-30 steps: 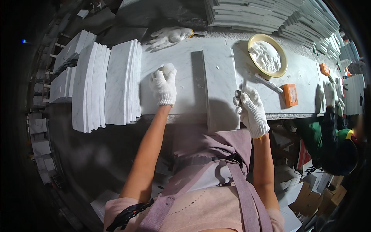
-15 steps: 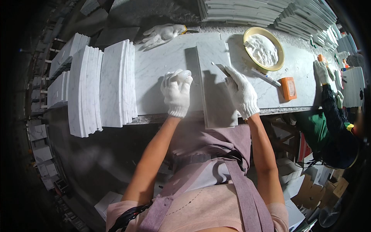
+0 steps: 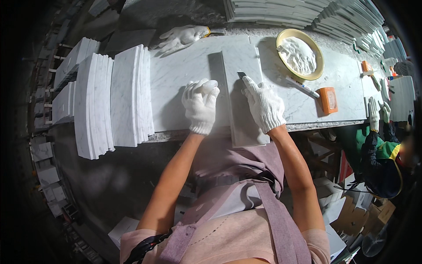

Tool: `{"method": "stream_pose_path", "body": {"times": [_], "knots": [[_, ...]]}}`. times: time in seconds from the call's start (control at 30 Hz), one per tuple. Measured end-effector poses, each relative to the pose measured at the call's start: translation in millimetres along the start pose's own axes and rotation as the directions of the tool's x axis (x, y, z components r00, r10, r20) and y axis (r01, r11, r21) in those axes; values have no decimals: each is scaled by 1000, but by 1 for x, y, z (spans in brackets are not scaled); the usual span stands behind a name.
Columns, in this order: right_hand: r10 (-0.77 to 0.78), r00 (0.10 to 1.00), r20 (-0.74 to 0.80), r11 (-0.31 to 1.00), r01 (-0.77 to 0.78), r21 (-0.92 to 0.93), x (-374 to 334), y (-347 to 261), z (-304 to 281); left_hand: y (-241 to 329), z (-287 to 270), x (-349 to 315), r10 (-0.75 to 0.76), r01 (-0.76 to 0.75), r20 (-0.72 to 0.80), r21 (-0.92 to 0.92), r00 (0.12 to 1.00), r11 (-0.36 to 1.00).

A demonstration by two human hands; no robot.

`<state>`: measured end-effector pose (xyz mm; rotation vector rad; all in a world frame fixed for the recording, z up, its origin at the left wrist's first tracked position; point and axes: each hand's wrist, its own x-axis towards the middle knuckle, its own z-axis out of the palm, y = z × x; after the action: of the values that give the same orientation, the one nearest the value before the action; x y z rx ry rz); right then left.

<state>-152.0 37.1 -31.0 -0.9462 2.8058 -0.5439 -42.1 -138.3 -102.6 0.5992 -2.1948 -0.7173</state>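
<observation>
A long narrow marble tile (image 3: 233, 97) lies on the worktable, its near end jutting over the front edge toward my apron. My right hand (image 3: 264, 105), in a white knit glove, rests over it, closed on a small dark flat blade (image 3: 241, 75) like a putty knife; most of that tool is hidden under the fingers. Left of the tile, my gloved left hand (image 3: 200, 105) is closed around a smooth white lump (image 3: 210, 84) showing between thumb and fingers. What the lump is made of I cannot tell.
Stacked marble tiles (image 3: 129, 97) stand at left. A loose white glove (image 3: 182, 38) lies at the back. To the right are a yellow bowl (image 3: 322, 61) with white powdery material, a marker (image 3: 303, 87) and an orange box (image 3: 328, 100). Beyond them sits a co-worker (image 3: 382, 154) with gloved hands.
My right hand has moved left across the tile with the blade, away from its right edge. The left hand stays nearly still. The co-worker's hands have come nearer their body.
</observation>
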Motion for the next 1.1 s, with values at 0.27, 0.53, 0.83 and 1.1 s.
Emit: {"method": "stream_pose_path", "body": {"times": [0.27, 0.53, 0.83, 1.1], "knots": [[33, 998, -56, 967, -18, 255, -6, 5, -11, 4, -1, -1, -12, 13, -56, 17, 998, 1000], [-29, 999, -35, 981, 35, 192, -1, 13, 2, 1, -2, 1, 33, -33, -25, -6, 999, 999], [-39, 999, -36, 968, 47, 245, 10, 9, -3, 0, 2, -2, -51, 52, -29, 19, 998, 998], [14, 994, 108, 1000, -15, 4, -10, 3, -13, 0, 0, 0, 21, -21, -23, -11, 1000, 1000]]}}
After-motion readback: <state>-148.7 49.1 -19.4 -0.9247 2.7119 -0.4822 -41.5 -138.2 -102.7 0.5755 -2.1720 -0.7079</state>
